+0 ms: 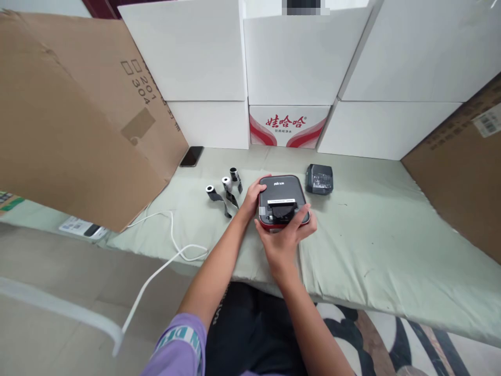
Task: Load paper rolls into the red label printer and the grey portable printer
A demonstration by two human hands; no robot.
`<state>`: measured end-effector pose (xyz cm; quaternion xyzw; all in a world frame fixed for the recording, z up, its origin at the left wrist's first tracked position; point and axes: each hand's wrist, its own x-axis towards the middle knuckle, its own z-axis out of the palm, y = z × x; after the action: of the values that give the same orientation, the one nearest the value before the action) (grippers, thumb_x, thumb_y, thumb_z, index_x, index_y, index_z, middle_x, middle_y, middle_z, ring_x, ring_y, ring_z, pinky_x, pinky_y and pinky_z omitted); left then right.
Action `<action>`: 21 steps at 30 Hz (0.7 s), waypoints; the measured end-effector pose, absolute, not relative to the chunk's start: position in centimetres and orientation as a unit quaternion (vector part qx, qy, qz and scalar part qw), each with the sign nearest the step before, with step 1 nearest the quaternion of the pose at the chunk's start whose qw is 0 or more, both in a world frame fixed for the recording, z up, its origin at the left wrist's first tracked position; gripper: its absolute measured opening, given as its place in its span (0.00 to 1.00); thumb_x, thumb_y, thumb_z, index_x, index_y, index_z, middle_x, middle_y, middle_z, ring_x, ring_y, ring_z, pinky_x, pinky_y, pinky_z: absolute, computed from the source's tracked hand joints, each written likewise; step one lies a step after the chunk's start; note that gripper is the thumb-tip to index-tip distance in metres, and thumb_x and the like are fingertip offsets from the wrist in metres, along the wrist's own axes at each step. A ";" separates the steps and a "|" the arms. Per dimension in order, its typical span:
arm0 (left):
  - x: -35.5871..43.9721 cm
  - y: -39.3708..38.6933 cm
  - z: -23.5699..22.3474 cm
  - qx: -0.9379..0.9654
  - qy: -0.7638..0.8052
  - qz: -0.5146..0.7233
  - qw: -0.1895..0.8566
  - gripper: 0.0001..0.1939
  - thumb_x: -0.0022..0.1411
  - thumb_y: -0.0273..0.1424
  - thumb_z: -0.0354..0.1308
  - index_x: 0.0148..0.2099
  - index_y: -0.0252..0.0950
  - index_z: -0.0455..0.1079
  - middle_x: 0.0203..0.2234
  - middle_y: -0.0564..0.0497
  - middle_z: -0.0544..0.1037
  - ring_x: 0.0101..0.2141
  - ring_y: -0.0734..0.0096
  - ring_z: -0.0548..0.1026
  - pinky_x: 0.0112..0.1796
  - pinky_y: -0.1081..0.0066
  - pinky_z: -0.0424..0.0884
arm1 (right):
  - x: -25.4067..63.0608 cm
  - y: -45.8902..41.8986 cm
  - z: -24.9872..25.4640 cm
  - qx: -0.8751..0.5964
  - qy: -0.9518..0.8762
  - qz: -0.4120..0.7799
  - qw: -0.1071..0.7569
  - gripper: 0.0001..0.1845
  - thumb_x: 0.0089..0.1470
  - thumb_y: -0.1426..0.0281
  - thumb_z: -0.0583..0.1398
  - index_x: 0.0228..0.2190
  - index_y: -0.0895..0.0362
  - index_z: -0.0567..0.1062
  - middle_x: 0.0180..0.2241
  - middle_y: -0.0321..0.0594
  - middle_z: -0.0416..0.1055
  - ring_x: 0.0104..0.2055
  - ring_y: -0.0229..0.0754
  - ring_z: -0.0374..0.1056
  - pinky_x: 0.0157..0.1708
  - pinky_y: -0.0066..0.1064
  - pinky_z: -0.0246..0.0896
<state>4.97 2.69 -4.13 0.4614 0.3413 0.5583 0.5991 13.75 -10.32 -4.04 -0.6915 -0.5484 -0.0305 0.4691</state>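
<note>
Both hands are on a small label printer (282, 190), a squarish device with a black top, rounded corners and a red lower edge. A white strip shows across its top, above a glossy dark part near the front. My left hand (253, 197) grips its left side, with the thumb on the top edge. My right hand (288, 234) holds the front right corner, thumb in front and fingers along the right side. Left of the printer stand several small rolls with dark ribbon tails, among them a front roll (214, 194), a middle roll (228, 188) and a rear roll (235, 176).
A dark, wrapped block (319, 179) lies right of the printer. A phone (191, 156) rests at the back left. A white cable (172, 235) runs over the front edge of the cloth-covered surface (371, 230). White boxes (207, 122) and cardboard panels (78, 104) stand around it.
</note>
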 end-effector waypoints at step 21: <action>2.3 0.9 -4.2 0.478 0.374 0.484 0.631 0.38 0.51 0.31 0.59 0.66 0.45 0.65 0.67 0.53 0.65 0.68 0.54 0.60 0.63 0.62 0.62 | 21.7 -9.5 -2.2 -0.611 -0.528 0.201 0.555 0.42 0.61 0.52 0.53 0.70 0.49 0.44 0.60 0.52 0.58 0.59 0.52 0.63 0.58 0.53 0.60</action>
<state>2.34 0.94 -4.24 0.4776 0.3742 0.4841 0.6305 21.74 -9.48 -2.17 -0.6108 -0.5277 0.2009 0.5550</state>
